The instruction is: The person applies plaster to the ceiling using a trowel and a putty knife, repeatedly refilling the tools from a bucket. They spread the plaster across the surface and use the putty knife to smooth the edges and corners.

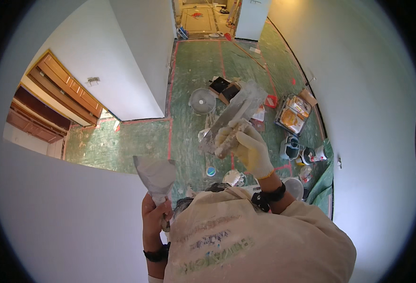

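Observation:
My left hand (156, 214), bare, is wrapped round the handle of a wide putty knife (156, 174). Its blade points away from me and looks coated with pale putty. My right hand (254, 153) wears a whitish work glove and grips a long plastering trowel (240, 109) by its handle. The trowel's flat metal blade is smeared with pale residue and slants from near left to far right. Both tools are held up in front of my body, apart from each other, and neither touches a wall.
Green sheeting (189, 137) with pink tape lines covers the floor. On it stand a round grey tub (202, 101), a box of dark items (224, 89), a crate of packages (292, 115) and a blue-grey bucket (290, 147). Walls rise close on both sides; a long stick (248, 54) lies farther off.

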{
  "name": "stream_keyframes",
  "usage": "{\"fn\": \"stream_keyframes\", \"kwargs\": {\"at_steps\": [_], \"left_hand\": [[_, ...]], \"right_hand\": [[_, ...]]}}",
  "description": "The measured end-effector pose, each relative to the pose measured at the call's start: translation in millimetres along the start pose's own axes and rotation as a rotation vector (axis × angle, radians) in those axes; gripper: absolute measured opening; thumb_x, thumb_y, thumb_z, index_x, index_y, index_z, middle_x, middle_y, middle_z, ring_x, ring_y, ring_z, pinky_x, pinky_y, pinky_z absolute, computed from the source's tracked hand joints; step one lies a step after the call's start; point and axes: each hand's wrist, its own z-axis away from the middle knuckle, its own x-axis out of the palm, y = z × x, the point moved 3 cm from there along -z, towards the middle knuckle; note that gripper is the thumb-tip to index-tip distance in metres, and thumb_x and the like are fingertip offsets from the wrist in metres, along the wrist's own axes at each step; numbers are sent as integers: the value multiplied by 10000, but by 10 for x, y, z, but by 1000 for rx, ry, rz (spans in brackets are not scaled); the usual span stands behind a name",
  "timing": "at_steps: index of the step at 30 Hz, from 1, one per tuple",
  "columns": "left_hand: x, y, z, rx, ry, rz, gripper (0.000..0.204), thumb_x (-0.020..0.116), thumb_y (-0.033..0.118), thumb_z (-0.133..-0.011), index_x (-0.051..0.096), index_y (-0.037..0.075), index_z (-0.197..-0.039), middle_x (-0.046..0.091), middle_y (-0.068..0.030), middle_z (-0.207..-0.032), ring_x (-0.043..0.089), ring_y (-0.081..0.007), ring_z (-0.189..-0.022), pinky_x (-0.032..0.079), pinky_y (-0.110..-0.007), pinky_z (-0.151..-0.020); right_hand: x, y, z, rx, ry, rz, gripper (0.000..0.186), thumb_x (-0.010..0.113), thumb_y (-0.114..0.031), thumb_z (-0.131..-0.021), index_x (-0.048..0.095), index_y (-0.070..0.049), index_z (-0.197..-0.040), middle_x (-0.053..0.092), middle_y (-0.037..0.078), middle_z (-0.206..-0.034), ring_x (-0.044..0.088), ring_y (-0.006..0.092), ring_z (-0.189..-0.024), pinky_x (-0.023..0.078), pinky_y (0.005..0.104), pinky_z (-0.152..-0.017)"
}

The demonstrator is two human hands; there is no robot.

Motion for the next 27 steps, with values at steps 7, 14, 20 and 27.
{"fn": "stream_keyframes", "kwargs": {"at_steps": [7, 14, 20, 27], "left_hand": [[201, 316, -222, -139, -437, -10, 311, 636, -21, -843, 570, -9, -1147, 564, -3, -709, 477, -83, -514, 375, -248, -458], [427, 573, -450, -205, -706, -314, 382, 751, 39, -866, 583, 15, -1208, 609, 30, -795, 558, -60, -639, 435, -230, -525], [-343, 233, -389, -7, -204, 138, 307, 690, 72, -862, 567, 25, -1139, 594, -50, -764, 583, -163, -637, 459, -303, -555], [-1118, 303, 147, 261, -79, 365, 265, 616, -20, -792, 578, -9, -1054, 558, -86, -686, 542, -177, -529, 461, -305, -482]], "right_hand": [[317, -309, 1, 139, -172, -335, 513, 530, -541, -981, 555, -29, -978, 596, 128, -775, 551, 194, -545, 442, 319, -446], [401, -300, -236, 340, -798, 370, 501, 564, -524, -960, 614, -40, -842, 590, 61, -764, 557, 191, -613, 442, 299, -548], [6, -139, -565, 356, -518, 1289, 347, 637, -344, -976, 671, -66, -1182, 697, 62, -1123, 638, 262, -1061, 499, 377, -925], [3097, -1252, -551, -849, -681, 1650, 323, 610, -94, -905, 624, -36, -1223, 455, 152, -1534, 363, 348, -1459, 503, 383, -934]]}}
